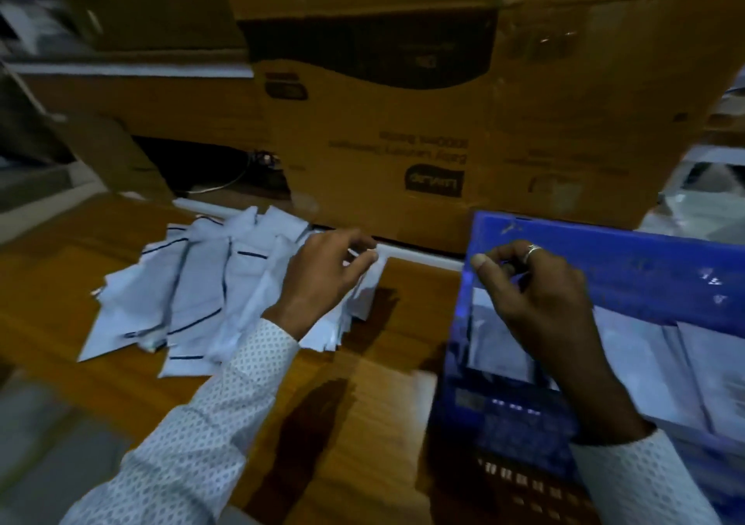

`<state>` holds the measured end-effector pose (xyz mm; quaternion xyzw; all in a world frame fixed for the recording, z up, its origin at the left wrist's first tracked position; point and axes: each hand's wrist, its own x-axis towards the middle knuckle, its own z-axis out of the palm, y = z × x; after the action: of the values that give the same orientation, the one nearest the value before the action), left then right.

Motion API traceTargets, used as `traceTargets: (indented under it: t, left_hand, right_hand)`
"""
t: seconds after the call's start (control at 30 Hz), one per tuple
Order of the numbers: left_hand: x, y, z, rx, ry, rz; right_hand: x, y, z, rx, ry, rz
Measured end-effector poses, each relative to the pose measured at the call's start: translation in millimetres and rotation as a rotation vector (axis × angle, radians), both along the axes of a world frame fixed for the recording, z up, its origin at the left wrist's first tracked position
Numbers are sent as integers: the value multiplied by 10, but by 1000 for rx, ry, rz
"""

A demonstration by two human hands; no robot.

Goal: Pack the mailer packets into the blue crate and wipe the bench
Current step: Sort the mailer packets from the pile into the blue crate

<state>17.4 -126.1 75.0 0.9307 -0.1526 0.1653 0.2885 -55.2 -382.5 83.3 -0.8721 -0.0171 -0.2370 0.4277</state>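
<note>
Filling the far side of the scene, large cardboard boxes [403,129] stand stacked along the back of the wooden desk [121,250]. On the right of the desk sits the blue crate [604,278], its far wall rising above the white mailer packets already lying inside it [645,367]. Left of the crate, a loose heap of mailer packets [181,290] is spread over the desk, white with dark stripes, overlapping one another at many angles.

Both arms reach in from the near edge in white patterned sleeves [209,423]. The left hand [322,278] rests over the right end of the heap, its fingers curled and pinching the edge of a white packet [367,282] between thumb and fingertips. The right hand [536,303] hangs over the crate's left part, fingers bent inward; it seems to nip something small, though blur keeps me from telling what. A ring [532,251] sits on one of its fingers.
</note>
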Motion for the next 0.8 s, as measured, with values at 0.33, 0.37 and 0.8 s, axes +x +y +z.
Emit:
traceTargets:
  t: [0.33,0.37,0.8]
  left_hand:
    - [408,1579,-739,67,175,268]
    - [459,1662,-812,70,196,272]
    - [924,1938,-1290,119,371,128]
  right_hand:
    - [515,1623,-421,46,87,155]
    - [611,1732,-545,35,120,156]
    - [1403,2258,-1719,-39,512,43]
